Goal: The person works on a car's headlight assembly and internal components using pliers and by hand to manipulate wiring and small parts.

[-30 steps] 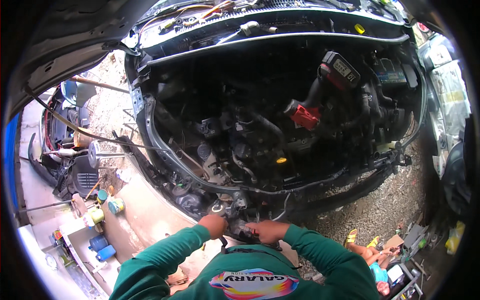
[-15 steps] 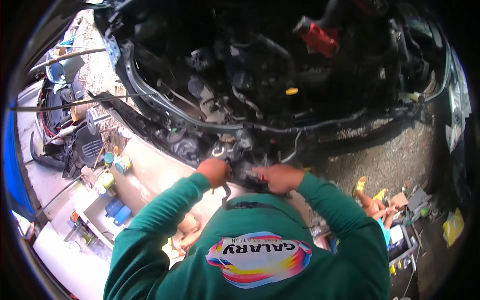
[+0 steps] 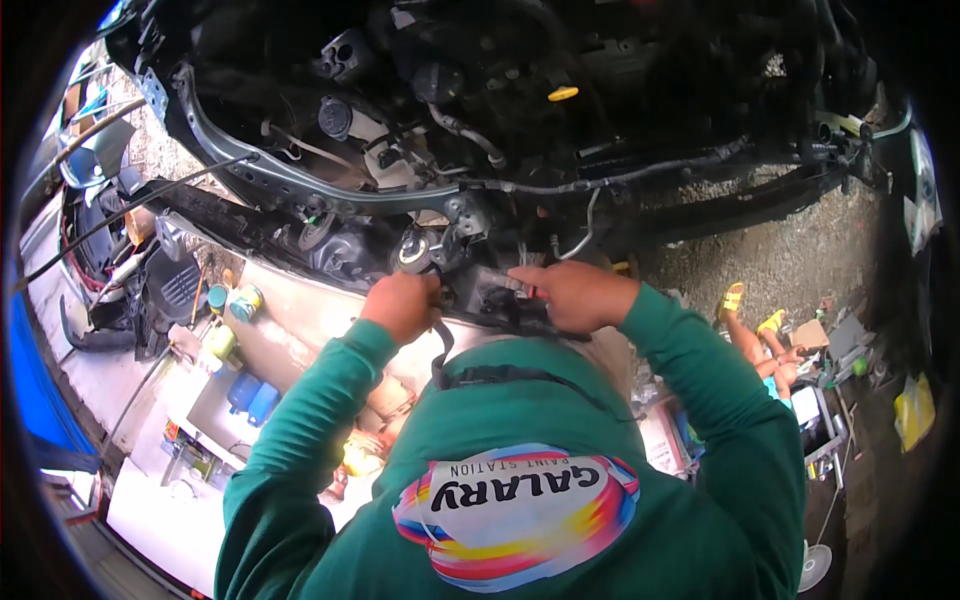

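Observation:
At the front of an open car engine bay, my left hand point(image 3: 402, 303) is closed, its fingertips curled at the edge of a dark part. What they grip is hidden. Just beyond that hand sits a round, pale-rimmed fitting point(image 3: 413, 250). My right hand point(image 3: 585, 296) is closed too, index finger reaching left along a grey-black plastic piece point(image 3: 490, 285). A small red bit shows under its fingers, too little to name. A dark strap point(image 3: 440, 355) hangs below my left hand.
A metal crossbar point(image 3: 330, 200) curves across the engine bay, with a yellow cap point(image 3: 563, 94) behind it. Thin rods and removed car parts point(image 3: 180, 285) are at left, near a green-lidded jar point(image 3: 245, 302). Another person's legs point(image 3: 745, 340) show at right, near a yellow bag point(image 3: 913, 412).
The whole view has shifted, so the engine bay sits higher in the picture. A red tool at the top has left the view. My hands stay at the same parts, slightly farther apart.

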